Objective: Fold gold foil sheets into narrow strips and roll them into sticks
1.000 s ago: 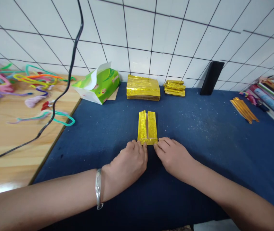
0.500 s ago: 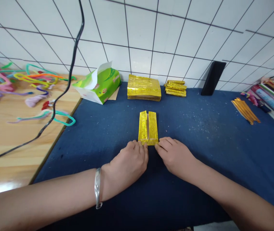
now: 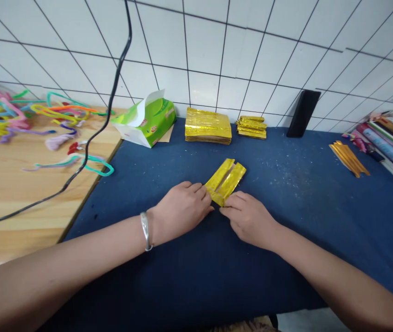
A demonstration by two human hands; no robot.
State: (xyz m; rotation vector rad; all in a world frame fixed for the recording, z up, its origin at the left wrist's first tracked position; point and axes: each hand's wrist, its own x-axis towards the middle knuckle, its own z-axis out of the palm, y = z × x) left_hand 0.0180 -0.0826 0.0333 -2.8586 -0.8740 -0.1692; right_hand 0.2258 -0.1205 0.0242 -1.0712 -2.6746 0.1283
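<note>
A sheet of gold foil paper (image 3: 229, 183) lies on the dark blue cloth (image 3: 168, 272), turned at a slant. Its two long sides are folded inward, with a narrow gap between them, and its near end is folded over. My left hand (image 3: 185, 210) has its fingers closed on the near left corner. At the near right corner, my right hand (image 3: 249, 216) pinches the paper between thumb and fingers. A silver bangle (image 3: 145, 230) circles my left wrist. Behind the sheet, a stack of gold foil paper (image 3: 208, 125) stands beside several folded gold strips (image 3: 251, 127).
A green tissue pack (image 3: 151, 119) rests near the tiled wall (image 3: 206, 50). A black cable (image 3: 113, 92) crosses the left side above colourful pipe cleaners (image 3: 61, 115) on a wooden surface (image 3: 26, 198). To the right are a black block (image 3: 303, 113), orange-gold strips (image 3: 349, 158) and books (image 3: 390, 143).
The gold foil paper has turned clockwise, its far end swinging right. My left hand has moved slightly up; my right hand stays at the near right corner. The view has shifted a little.
</note>
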